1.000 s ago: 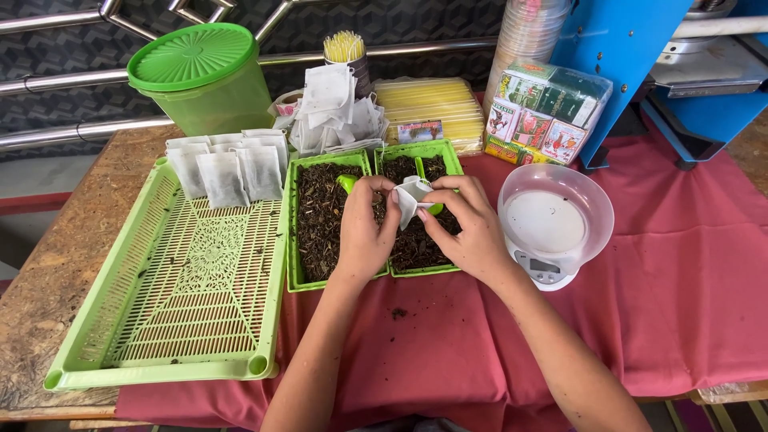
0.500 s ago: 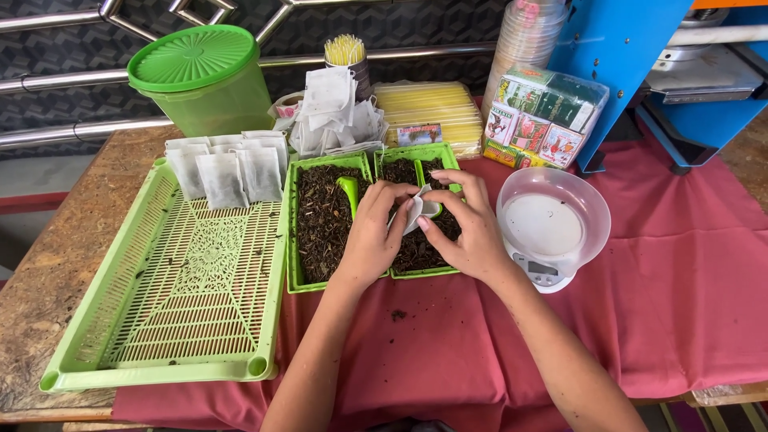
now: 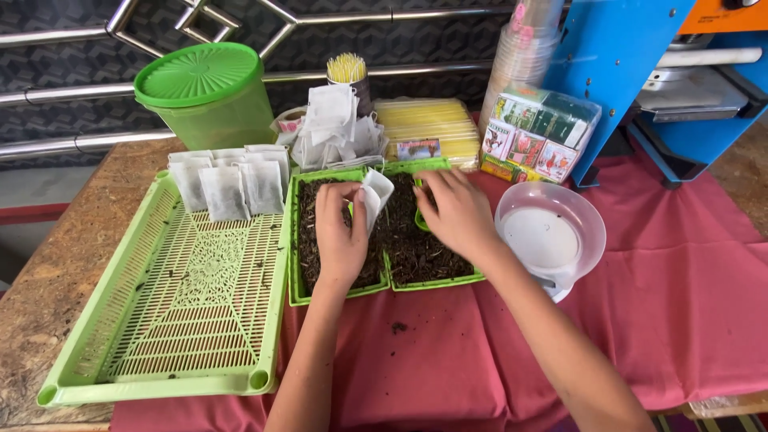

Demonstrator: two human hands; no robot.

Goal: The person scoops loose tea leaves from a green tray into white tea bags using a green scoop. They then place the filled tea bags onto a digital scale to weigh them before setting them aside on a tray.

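From the head view, my left hand (image 3: 340, 232) pinches the small white paper bag (image 3: 373, 196) at its edge, fingers closed on it, holding it upright over the left green tray of dark dried leaves (image 3: 336, 240). A moment ago both hands met at the bag; now my right hand (image 3: 452, 212) has dropped away into the right tray (image 3: 424, 256), fingers curled around a green scoop (image 3: 422, 221), so I judge I'm gathering another scoopful

The near edge of the counter (image 3: 448, 384) lies open under red cloth. Its far edge is crowded: green lidded tub (image 3: 210, 96), stacked sachets (image 3: 332, 128), yellow packs (image 3: 424, 124). A bowl (image 3: 550, 236) blocks the right side; the long green tray (image 3: 184, 320) fills the left.
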